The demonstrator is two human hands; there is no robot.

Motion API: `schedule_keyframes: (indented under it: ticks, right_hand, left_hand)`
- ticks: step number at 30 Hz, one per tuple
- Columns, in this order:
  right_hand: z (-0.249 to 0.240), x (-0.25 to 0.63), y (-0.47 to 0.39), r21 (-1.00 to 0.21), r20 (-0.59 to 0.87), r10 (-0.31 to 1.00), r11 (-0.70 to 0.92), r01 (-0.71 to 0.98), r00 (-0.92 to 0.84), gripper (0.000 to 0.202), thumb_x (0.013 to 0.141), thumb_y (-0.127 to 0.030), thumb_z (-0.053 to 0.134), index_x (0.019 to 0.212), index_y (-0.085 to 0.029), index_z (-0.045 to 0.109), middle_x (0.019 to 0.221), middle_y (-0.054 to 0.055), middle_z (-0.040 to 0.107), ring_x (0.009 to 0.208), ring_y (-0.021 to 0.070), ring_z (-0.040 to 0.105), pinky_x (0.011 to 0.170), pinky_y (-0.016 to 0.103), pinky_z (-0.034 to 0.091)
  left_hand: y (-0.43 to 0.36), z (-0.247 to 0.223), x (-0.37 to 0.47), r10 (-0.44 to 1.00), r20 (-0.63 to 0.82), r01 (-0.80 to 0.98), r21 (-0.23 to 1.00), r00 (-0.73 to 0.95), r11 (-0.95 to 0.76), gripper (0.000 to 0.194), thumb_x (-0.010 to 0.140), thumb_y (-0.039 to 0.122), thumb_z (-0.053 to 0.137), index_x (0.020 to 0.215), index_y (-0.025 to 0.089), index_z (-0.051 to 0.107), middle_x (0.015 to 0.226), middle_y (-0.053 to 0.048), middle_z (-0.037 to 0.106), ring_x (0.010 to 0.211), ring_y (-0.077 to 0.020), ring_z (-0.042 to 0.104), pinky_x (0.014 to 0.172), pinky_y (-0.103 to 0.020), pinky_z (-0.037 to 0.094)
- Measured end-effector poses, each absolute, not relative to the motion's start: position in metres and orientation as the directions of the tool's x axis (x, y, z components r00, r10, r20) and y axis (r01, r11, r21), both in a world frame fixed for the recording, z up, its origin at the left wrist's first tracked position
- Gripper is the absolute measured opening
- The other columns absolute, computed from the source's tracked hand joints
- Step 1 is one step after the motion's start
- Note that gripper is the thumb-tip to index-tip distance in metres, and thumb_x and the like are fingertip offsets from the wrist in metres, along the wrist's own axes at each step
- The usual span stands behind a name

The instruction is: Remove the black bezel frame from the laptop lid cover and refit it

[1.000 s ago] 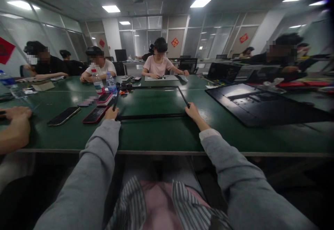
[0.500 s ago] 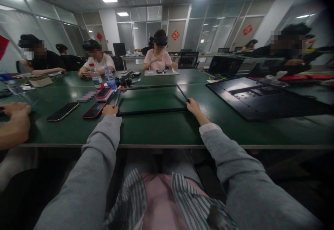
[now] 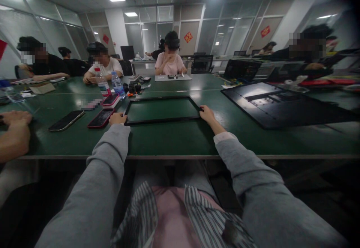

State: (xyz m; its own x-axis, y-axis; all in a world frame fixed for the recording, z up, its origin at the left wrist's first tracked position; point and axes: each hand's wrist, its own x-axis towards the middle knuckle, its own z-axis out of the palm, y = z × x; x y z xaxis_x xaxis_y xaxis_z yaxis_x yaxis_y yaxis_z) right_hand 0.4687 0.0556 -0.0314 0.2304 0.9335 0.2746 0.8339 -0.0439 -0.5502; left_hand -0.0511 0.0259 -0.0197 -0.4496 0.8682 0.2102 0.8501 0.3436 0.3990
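A thin black rectangular frame (image 3: 163, 120), hollow in the middle, lies flat or nearly flat over the green table (image 3: 168, 139). My left hand (image 3: 117, 119) grips its left side near the front corner, with the fingers closed. At the opposite side my right hand (image 3: 207, 113) is closed on the frame's right edge. Through the opening the green tabletop shows. Just left of my left hand rests a phone with a red edge (image 3: 101, 118).
Farther left lies a dark phone (image 3: 66, 120). Two bottles, one a blue-labelled water bottle (image 3: 118, 86), stand behind the phones. A large black panel (image 3: 287, 109) occupies the right side. Another person's hand (image 3: 17, 118) rests at the left edge; several people sit around the table.
The frame's far edge has come down, so the frame now lies flatter on the table. Both my hands keep their hold at its sides.
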Motion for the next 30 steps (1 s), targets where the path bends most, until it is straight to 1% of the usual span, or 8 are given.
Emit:
schedule_keyframes:
  ticks: [4,10,23,30]
  right_hand:
    - [-0.0286,0.4671,0.0539,-0.551,0.281,0.930,-0.044,0.833,0.236,0.048,0.089,-0.013,0.049,0.135,-0.014,0.063,0.134,0.013,0.067,0.129,0.0270,0.061,0.111,0.042,0.047]
    - [-0.0299,0.4691,0.0559,-0.531,0.263,0.940,-0.045,0.846,0.215,0.052,0.087,-0.015,0.051,0.138,-0.011,0.060,0.133,0.016,0.067,0.126,0.0279,0.062,0.109,0.041,0.047]
    - [-0.0318,0.4709,0.0578,-0.514,0.273,0.941,-0.032,0.857,0.199,0.052,0.087,-0.015,0.049,0.138,-0.012,0.060,0.133,0.016,0.067,0.127,0.0284,0.062,0.109,0.044,0.047]
    - [-0.0312,0.4705,0.0569,-0.519,0.272,0.940,-0.036,0.854,0.204,0.050,0.087,-0.015,0.049,0.136,-0.015,0.061,0.132,0.014,0.068,0.126,0.0270,0.062,0.109,0.043,0.048]
  left_hand:
    - [0.0246,-0.0173,-0.0493,0.867,0.195,0.849,0.384,-0.459,0.363,0.043,0.087,0.045,0.064,0.125,0.029,0.076,0.127,-0.009,0.072,0.121,-0.0319,0.063,0.099,-0.042,0.051]
    - [0.0246,-0.0183,-0.0496,0.866,0.210,0.858,0.366,-0.453,0.360,0.044,0.089,0.045,0.062,0.126,0.027,0.076,0.127,-0.011,0.072,0.121,-0.0331,0.063,0.098,-0.043,0.051]
    - [0.0262,-0.0196,-0.0511,0.866,0.217,0.856,0.380,-0.451,0.350,0.042,0.087,0.045,0.063,0.124,0.028,0.076,0.126,-0.010,0.072,0.119,-0.0335,0.064,0.098,-0.044,0.051]
    - [0.0237,-0.0166,-0.0486,0.871,0.197,0.856,0.373,-0.449,0.357,0.043,0.088,0.046,0.063,0.126,0.029,0.076,0.127,-0.010,0.072,0.122,-0.0326,0.063,0.100,-0.043,0.050]
